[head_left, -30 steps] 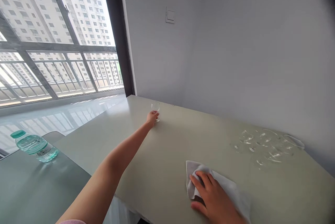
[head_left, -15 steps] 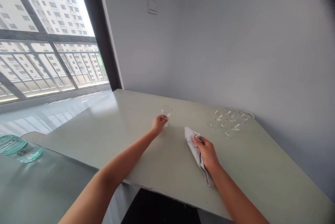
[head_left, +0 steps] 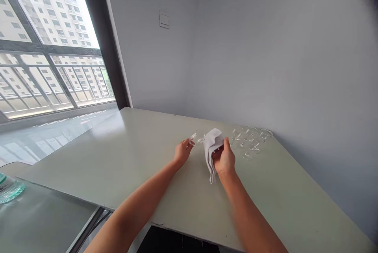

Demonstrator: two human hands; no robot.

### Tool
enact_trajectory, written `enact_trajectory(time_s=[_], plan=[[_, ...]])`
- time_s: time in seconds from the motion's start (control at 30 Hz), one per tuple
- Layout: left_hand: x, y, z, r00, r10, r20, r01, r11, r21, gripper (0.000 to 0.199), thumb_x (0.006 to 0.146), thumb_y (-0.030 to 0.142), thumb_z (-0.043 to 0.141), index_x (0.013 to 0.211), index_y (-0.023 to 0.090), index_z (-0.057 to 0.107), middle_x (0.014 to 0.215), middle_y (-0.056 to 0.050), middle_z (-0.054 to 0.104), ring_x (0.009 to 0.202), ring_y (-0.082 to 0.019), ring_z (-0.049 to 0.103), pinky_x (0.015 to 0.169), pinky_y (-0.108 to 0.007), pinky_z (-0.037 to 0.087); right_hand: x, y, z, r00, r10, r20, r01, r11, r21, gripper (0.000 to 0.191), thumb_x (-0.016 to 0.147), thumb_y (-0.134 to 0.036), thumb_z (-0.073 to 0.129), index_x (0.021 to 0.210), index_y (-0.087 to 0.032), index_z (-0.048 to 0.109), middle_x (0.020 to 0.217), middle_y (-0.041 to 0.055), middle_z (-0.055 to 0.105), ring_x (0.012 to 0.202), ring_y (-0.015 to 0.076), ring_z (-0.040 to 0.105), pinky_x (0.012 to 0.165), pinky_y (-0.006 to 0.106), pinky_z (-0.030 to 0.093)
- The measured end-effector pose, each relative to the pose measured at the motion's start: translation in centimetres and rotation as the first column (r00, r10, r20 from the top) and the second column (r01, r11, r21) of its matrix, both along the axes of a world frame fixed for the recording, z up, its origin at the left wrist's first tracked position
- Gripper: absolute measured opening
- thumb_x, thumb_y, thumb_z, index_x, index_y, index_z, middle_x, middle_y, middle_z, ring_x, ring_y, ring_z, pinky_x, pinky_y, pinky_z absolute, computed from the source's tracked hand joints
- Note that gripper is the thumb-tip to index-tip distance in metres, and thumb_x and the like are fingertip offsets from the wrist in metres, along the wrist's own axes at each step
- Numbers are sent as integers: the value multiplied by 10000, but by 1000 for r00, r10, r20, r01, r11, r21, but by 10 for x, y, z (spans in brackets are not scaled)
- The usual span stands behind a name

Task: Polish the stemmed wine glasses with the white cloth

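My left hand (head_left: 183,152) is closed on a small clear stemmed glass (head_left: 199,136), gripping it near its stem. The glass is tilted, its bowl facing right toward the cloth. My right hand (head_left: 225,158) holds a folded white cloth (head_left: 212,144), with part of it hanging down below the fingers. Cloth and bowl are very close together; whether they touch I cannot tell. Behind and to the right of my right hand, several clear stemmed glasses (head_left: 251,142) stand grouped on the pale table (head_left: 141,154).
At the left, a lower greenish glass surface (head_left: 44,217) carries a transparent greenish bottle (head_left: 10,190), cut off by the frame edge. Grey walls (head_left: 265,48) border the table at the back and right. A large window (head_left: 53,67) is at the left.
The left hand has tilted the upright glass over to the right. My right hand has lifted the cloth up toward the glass. The view has shifted slightly.
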State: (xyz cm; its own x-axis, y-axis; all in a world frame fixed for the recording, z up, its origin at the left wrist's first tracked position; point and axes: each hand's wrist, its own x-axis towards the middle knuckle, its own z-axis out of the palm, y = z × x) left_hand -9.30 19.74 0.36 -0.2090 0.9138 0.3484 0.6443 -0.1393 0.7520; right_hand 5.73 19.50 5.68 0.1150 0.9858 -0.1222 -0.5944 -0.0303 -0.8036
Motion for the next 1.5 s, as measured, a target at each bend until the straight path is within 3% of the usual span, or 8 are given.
enact_trajectory(time_s=[0.17,0.37,0.63,0.77,0.9,1.13,1.37,1.5], plan=[[-8,-3,0,985,-4,-172,19,997,81,135,808,196,456,798,187,589,714,8,597,689,-119,524,630,-209,370,-8,-14,5,635,52,770,-466,821,329,455,765,-409,519,1188,-243,515,1224,68,516,709,141,595,627,291,497],[-13,-9,5,888,-118,-444,242,942,232,219,856,199,415,1025,173,552,714,-13,606,682,-128,543,707,-259,394,15,1,6,240,218,946,-708,706,17,256,746,-294,549,971,-204,631,658,11,641,580,152,598,604,298,481],[-20,-17,17,775,-38,-630,308,894,325,299,851,305,450,1124,212,531,771,-42,627,782,-163,555,835,-346,361,22,-7,-4,594,594,542,-709,705,5,379,702,-474,603,909,-156,609,595,-18,565,500,132,590,537,288,489],[-28,-21,35,785,-392,-481,448,894,3,337,833,453,436,1010,211,589,659,-2,581,642,-121,536,657,-254,392,39,-11,16,386,558,735,-808,588,-23,233,721,-362,609,871,-185,634,599,-13,598,551,139,596,613,298,485],[-26,-26,55,605,-785,-133,699,604,-383,440,845,510,348,766,156,598,605,3,549,547,-96,503,534,-213,382,57,-8,29,181,449,875,-871,486,-69,97,706,-274,616,724,-194,667,624,-1,620,635,158,601,643,291,465],[-3,-32,75,751,-219,-623,399,902,163,374,823,471,436,1001,175,577,792,-75,605,824,-200,517,798,-359,353,44,-19,16,633,519,574,-629,777,-8,262,672,-388,654,813,-168,642,618,1,609,489,129,568,538,290,466],[-22,-40,89,548,-768,-332,660,640,-394,499,872,503,261,775,164,614,563,4,538,523,-105,482,555,-233,374,58,-35,43,312,390,867,-813,581,32,127,675,-344,653,694,-220,671,665,-15,640,694,174,592,655,312,472],[-11,-54,96,704,-420,-573,472,879,-64,395,865,461,341,986,177,586,781,-59,612,765,-172,534,729,-313,388,49,-36,40,526,498,689,-705,709,26,230,664,-392,663,695,-165,650,585,6,614,537,153,584,552,299,467]])
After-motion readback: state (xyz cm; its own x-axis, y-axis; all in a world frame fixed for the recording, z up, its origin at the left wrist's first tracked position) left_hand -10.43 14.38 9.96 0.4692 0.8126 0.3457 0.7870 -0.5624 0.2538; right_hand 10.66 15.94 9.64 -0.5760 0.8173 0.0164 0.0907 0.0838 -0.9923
